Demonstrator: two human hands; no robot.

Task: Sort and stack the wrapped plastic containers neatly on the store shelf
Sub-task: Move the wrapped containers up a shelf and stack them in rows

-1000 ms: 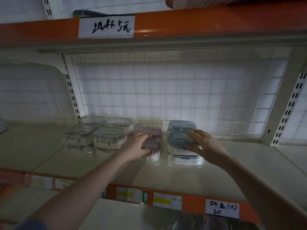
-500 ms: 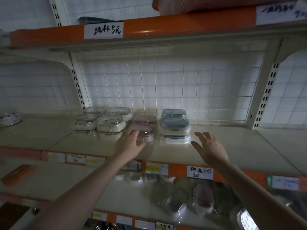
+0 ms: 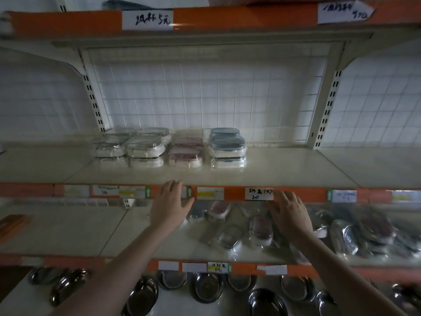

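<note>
Both hands, left (image 3: pixel 169 207) and right (image 3: pixel 290 216), empty, grip loose and wide. Sorted stacks (image 3: pixel 169 148) stand on upper shelf (image 3: pixel 284 169); loose wrapped containers (image 3: pixel 259 229) lie below. Advise selecting one matching colour, lifting level.

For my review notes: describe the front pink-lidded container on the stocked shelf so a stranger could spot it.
On the middle shelf, wrapped containers sit in rows before the wire grid. The front pink-lidded container sits between the clear-lidded stacks and the blue-lidded stack. Unlike those stacks, it stands one high.
</note>
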